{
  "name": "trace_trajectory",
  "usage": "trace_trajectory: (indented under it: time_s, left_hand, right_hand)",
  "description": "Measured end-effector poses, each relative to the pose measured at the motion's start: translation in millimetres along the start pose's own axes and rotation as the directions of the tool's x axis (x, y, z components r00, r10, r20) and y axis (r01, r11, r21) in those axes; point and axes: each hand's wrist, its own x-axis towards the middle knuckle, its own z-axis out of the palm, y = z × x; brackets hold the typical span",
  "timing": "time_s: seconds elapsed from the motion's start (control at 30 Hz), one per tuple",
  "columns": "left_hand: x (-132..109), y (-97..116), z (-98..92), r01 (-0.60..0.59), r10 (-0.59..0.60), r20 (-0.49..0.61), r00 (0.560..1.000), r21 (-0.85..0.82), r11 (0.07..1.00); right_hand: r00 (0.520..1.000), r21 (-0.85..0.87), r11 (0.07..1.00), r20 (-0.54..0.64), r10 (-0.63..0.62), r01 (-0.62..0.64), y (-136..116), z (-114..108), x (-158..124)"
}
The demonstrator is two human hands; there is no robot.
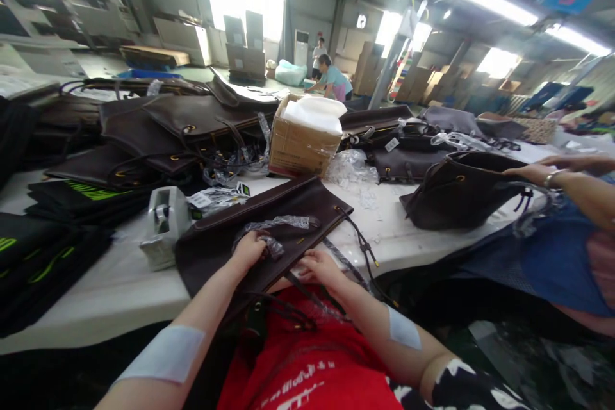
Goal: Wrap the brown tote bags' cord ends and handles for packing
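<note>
A dark brown leather-look bag (288, 205) lies flat in front of me, partly over the table's near edge. On top of it rests a strap wrapped in clear plastic (288, 223). My left hand (250, 251) is closed around the near end of that strap, its fingertips partly hidden. At the bag's near edge, my right hand (323, 269) has its fingers bent and pinched on the rim. Dark drawcords (364, 245) with metal tips hang off the bag's right corner, beside my right hand.
A white tape dispenser (166, 227) stands left of the bag. Black cloth bags with green print (72, 205) are stacked farther left. Behind are a cardboard box (300, 144), crumpled plastic (353, 168) and piled brown bags (168, 118). At right, a co-worker's hands (533, 173) hold another bag (456, 195).
</note>
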Motion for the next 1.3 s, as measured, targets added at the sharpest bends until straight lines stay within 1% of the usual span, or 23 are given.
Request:
trace_trajectory:
  time_s: [0.07, 0.1, 0.17, 0.23, 0.27, 0.3, 0.33, 0.37, 0.4, 0.5, 0.6, 0.67, 0.73, 0.8, 0.83, 0.87, 0.9, 0.97, 1.03, 1.1, 1.17, 1.23, 1.3]
  left_hand:
    - [-9.0, 7.1, -5.5, -0.072, 0.081, -0.064, 0.995, 0.127, 0.989]
    - [-15.4, 11.7, -8.7, -0.142, 0.167, -0.089, 0.982, 0.236, 0.961]
    - [-31.6, 21.2, -13.9, -0.324, 0.407, -0.064, 0.911, 0.501, 0.802]
    - [-50.2, 28.9, -14.8, -0.515, 0.609, 0.115, 0.785, 0.668, 0.537]
    - [-59.6, 31.3, -13.1, -0.599, 0.649, 0.230, 0.725, 0.676, 0.430]
    - [-68.4, 32.5, -9.9, -0.659, 0.652, 0.328, 0.684, 0.661, 0.358]
    - [-76.2, 32.8, -5.6, -0.683, 0.629, 0.388, 0.673, 0.651, 0.330]
    - [-82.7, 32.4, -0.3, -0.671, 0.592, 0.406, 0.697, 0.661, 0.336]
    - [-87.6, 31.9, 5.4, -0.624, 0.543, 0.386, 0.746, 0.691, 0.365]
    - [-90.9, 33.0, 21.6, -0.387, 0.374, 0.223, 0.900, 0.803, 0.452]
    - [-77.2, 40.5, 30.6, -0.196, 0.253, 0.080, 0.964, 0.858, 0.476]
    - [-62.8, 47.0, 31.7, -0.174, 0.213, 0.075, 0.974, 0.851, 0.495]
    - [-48.8, 53.2, 29.4, -0.234, 0.187, 0.160, 0.969, 0.832, 0.503]
    - [-38.2, 60.2, 23.6, -0.290, 0.168, 0.237, 0.957, 0.822, 0.491]
    - [-34.4, 64.8, 18.9, -0.302, 0.160, 0.256, 0.953, 0.822, 0.483]
    - [-31.3, 70.5, 12.9, -0.305, 0.154, 0.263, 0.952, 0.822, 0.481]
    - [-28.6, 77.5, 5.4, -0.299, 0.149, 0.259, 0.954, 0.822, 0.484]
    - [-23.0, 94.7, -12.9, -0.277, 0.147, 0.234, 0.961, 0.817, 0.506]
    - [-15.6, 111.7, -32.3, -0.245, 0.156, 0.190, 0.969, 0.810, 0.533]
    - [-6.8, 121.0, -47.1, -0.208, 0.156, 0.144, 0.977, 0.799, 0.564]
    - [0.6, 118.2, -52.8, -0.172, 0.117, 0.127, 0.985, 0.750, 0.639]
    - [4.4, 105.3, -49.4, -0.140, 0.040, 0.171, 0.984, 0.628, 0.765]
    - [4.5, 89.5, -41.4, -0.113, -0.017, 0.263, 0.965, 0.471, 0.875]
  right_hand:
    - [1.000, 0.110, 0.993, 0.002, 0.031, -0.031, -3.2, -6.8, 3.2]
    - [0.999, 0.159, 0.986, 0.003, 0.049, -0.049, -4.9, -9.4, 4.2]
    - [0.996, 0.259, 0.962, -0.015, 0.091, -0.084, -7.8, -13.2, 6.3]
    - [0.993, 0.350, 0.931, -0.016, 0.114, -0.101, -10.0, -16.0, 8.3]
    - [0.993, 0.384, 0.917, -0.003, 0.114, -0.104, -10.9, -17.1, 9.2]
    - [0.994, 0.409, 0.906, 0.011, 0.110, -0.105, -11.8, -18.1, 9.9]
    - [0.994, 0.427, 0.898, 0.026, 0.105, -0.106, -12.8, -19.0, 10.4]
    - [0.994, 0.438, 0.892, 0.040, 0.106, -0.113, -14.0, -19.8, 10.9]
    - [0.993, 0.442, 0.889, 0.046, 0.109, -0.118, -15.3, -20.4, 11.4]
    - [0.993, 0.428, 0.896, 0.035, 0.117, -0.121, -19.9, -21.6, 14.2]
    - [0.994, 0.412, 0.905, 0.028, 0.104, -0.107, -23.7, -22.7, 19.5]
    - [0.994, 0.405, 0.908, 0.039, 0.099, -0.106, -25.1, -24.0, 22.8]
    - [0.998, 0.309, 0.950, 0.036, 0.042, -0.051, -25.8, -26.0, 24.1]
    - [0.990, 0.048, 0.989, 0.003, -0.142, 0.142, -26.3, -28.6, 22.3]
    - [0.959, -0.142, 0.949, 0.008, -0.283, 0.281, -26.2, -30.1, 20.1]
    - [0.905, -0.334, 0.847, 0.053, -0.422, 0.414, -25.8, -31.8, 17.2]
    - [0.842, -0.491, 0.703, 0.133, -0.523, 0.515, -24.9, -33.8, 13.9]
    - [0.744, -0.671, 0.414, 0.322, -0.586, 0.616, -21.3, -38.9, 7.5]
    - [0.715, -0.724, 0.257, 0.440, -0.543, 0.640, -15.8, -45.3, 3.4]
    - [0.717, -0.747, 0.223, 0.439, -0.542, 0.626, -9.8, -52.2, 3.3]
    - [0.719, -0.759, 0.236, 0.398, -0.570, 0.607, -5.2, -58.3, 7.2]
    - [0.719, -0.762, 0.240, 0.383, -0.580, 0.601, -3.5, -62.4, 13.5]
    - [0.722, -0.767, 0.226, 0.399, -0.566, 0.601, -5.8, -64.5, 20.9]
